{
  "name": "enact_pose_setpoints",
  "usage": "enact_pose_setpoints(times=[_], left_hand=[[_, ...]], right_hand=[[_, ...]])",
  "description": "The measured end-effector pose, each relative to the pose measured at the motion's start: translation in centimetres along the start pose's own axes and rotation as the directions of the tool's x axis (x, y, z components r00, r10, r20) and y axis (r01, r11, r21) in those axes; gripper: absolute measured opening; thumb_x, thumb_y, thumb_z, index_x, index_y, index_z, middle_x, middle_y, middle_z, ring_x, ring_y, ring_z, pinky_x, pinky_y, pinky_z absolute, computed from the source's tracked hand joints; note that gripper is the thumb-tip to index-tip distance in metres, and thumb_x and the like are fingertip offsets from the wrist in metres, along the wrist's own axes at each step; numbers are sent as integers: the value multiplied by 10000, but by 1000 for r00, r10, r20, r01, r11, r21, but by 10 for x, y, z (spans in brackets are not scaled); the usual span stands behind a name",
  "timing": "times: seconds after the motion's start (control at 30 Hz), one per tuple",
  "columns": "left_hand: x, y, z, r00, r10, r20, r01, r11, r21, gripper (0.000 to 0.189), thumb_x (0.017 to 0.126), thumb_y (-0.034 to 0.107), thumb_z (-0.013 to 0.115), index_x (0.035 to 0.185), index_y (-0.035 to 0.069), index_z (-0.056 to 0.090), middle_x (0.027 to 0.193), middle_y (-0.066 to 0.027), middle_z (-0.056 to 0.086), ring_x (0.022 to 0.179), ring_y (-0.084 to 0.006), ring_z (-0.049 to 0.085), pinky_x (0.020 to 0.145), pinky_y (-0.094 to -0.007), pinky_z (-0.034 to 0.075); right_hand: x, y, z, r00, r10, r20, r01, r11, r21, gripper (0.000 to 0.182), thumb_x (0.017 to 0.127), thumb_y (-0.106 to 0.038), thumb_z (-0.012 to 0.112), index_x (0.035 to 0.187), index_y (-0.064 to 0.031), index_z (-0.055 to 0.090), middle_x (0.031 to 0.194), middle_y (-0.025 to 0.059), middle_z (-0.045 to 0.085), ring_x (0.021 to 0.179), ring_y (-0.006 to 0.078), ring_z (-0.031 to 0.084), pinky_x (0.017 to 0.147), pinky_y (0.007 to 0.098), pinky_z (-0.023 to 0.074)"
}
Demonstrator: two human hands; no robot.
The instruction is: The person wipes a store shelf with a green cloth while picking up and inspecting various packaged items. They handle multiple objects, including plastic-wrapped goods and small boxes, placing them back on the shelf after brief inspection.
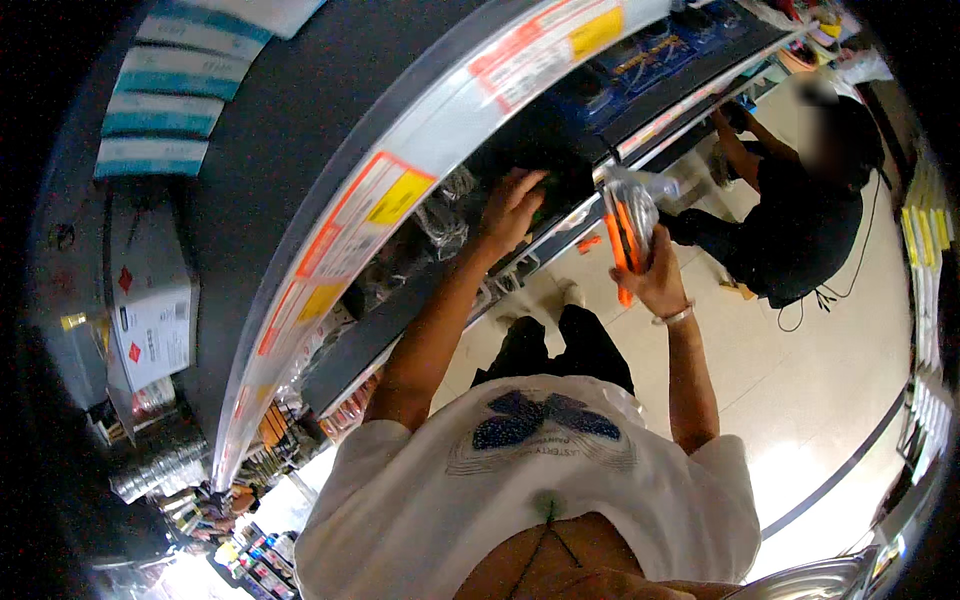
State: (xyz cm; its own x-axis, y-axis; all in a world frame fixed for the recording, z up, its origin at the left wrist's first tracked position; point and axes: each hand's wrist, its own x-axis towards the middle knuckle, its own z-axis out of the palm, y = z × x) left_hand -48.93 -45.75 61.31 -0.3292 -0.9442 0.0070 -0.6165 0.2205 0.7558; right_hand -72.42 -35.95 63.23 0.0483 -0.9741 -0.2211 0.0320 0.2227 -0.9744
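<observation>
My left hand (514,210) reaches over a dark shelf level, fingers spread, with nothing plainly in it; what lies in the dark beyond its fingertips cannot be made out. Beside it on that level lie clear-wrapped grey bundles (442,221). In my right hand (660,277), over the aisle, are orange-and-black items (628,232) in clear plastic packaging, held upright together. Their exact kind and number are unclear.
A curved shelf edge with price strips (397,187) arches close above my left arm. A co-worker in black (802,217) crouches at the right by the shelves, a cable hanging beside them. White-and-red boxed goods (154,322) stand on the upper shelf.
</observation>
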Motion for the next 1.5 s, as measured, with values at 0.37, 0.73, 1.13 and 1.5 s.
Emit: enact_pose_setpoints(times=[0.37, 0.73, 1.13, 1.5], left_hand=[[-184, -11, -61, 942, -325, -83, 257, 859, -442, 460, 925, 270, 287, 1245, -28, 431, 1264, -150, 462, 1183, -255, 422, 1016, -344, 282], [-248, -22, -50, 899, -414, -140, 262, 767, -585, 429, 945, 265, 321, 1237, -32, 420, 1217, -139, 478, 1134, -233, 446, 990, -344, 312], [-258, -37, -47, 864, -497, -79, 345, 700, -625, 372, 932, 196, 351, 1215, -30, 433, 1215, -144, 472, 1120, -235, 450, 968, -336, 330], [-228, -15, -52, 903, -424, -74, 300, 744, -597, 294, 927, 125, 378, 1170, 6, 494, 1214, -151, 483, 1093, -235, 478, 909, -320, 380]], right_hand=[[239, 46, 101, 925, -309, 222, 310, 272, -911, 1007, 627, -672, 604, 1272, 41, 307, 1235, 238, 407, 1143, 373, 431, 910, 395, 422], [174, 14, 184, 600, -767, 228, 727, 404, -555, 438, 789, -358, 530, 1179, -159, 512, 1195, 172, 452, 1131, 346, 406, 953, 484, 334], [129, 6, 168, 700, -607, 376, 582, 180, -793, 311, 758, -236, 563, 1032, -92, 592, 1034, 136, 587, 964, 331, 543, 832, 422, 446], [170, 20, 152, 847, -474, 241, 330, 112, -937, 339, 776, -246, 508, 1093, -155, 581, 1010, 122, 613, 919, 319, 573, 783, 439, 474]])
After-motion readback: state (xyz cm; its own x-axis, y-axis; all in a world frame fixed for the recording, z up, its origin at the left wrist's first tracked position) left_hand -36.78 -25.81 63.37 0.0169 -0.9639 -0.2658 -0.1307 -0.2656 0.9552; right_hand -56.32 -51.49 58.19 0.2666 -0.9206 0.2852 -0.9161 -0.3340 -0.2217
